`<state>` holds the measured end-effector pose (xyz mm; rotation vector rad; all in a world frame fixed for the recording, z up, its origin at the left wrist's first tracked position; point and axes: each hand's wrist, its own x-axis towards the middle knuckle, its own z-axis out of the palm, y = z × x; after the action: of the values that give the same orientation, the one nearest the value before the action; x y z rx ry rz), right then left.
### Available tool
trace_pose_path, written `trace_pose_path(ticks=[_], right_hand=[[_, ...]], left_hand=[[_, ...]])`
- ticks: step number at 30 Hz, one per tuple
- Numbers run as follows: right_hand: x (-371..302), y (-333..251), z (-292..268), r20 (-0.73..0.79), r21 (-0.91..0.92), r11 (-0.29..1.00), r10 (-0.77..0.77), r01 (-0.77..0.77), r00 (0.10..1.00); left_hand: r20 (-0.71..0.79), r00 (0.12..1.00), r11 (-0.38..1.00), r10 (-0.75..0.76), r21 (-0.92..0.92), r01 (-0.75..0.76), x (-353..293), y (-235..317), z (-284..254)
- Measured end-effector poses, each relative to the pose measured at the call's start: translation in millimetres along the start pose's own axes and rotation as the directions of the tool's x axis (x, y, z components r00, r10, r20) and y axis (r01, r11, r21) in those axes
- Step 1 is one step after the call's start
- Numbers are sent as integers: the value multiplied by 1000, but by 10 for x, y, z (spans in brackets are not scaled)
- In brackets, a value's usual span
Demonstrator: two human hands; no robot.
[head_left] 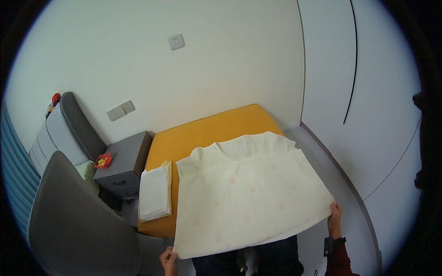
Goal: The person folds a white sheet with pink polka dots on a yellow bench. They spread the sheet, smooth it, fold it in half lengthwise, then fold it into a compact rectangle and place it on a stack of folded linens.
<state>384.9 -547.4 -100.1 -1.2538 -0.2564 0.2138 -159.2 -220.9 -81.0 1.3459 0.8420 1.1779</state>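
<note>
A pale cream garment [251, 193] with faint pink dots, like a sleeveless top or small dress, is spread wide in front of me. Its neck and shoulder end lies on the mustard-yellow covered surface [202, 129], while the hem hangs out over the near edge towards my body. My left hand [168, 257] pinches the near left corner of the hem. At the right corner, my right hand [336, 212] grips the hem between thumb and fingers, so the cloth is stretched between both hands. Left of the garment sits a folded stack of white and yellow cloth [154, 193].
A grey nightstand [124, 156] with drawers adjoins the yellow surface on the left, a small red container [102, 161] on its top. A grey chair back [78, 221] rises at near left. White cabinet doors [373, 101] line the right side, beyond a strip of floor [317, 152].
</note>
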Motion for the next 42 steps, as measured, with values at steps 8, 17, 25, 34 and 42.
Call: trace_pose_path(ticks=[8, 17, 25, 34, 42], right_hand=[[-47, 293, -161, -14, -26, 989, 148, -148, 989], [8, 459, -270, -163, -238, 955, 142, -179, 976], [850, 352, 182, -44, -685, 715, -233, 141, 971], [1887, -27, 2300, 596, -572, 490, -302, 658, 744], [2658, 264, 3403, 756, -653, -89, -141, 752, 639]], left_hand=[[41, 946, 917, -321, 264, 300, -281, -131, -173], [-13, 940, 926, -341, 171, 338, -251, -59, -102], [-7, 995, 931, 102, 352, -93, 735, 483, 429], [450, 828, 549, 335, 621, -559, 2927, 499, 1593], [525, 806, 360, 273, 722, -592, 4177, -237, 2290]])
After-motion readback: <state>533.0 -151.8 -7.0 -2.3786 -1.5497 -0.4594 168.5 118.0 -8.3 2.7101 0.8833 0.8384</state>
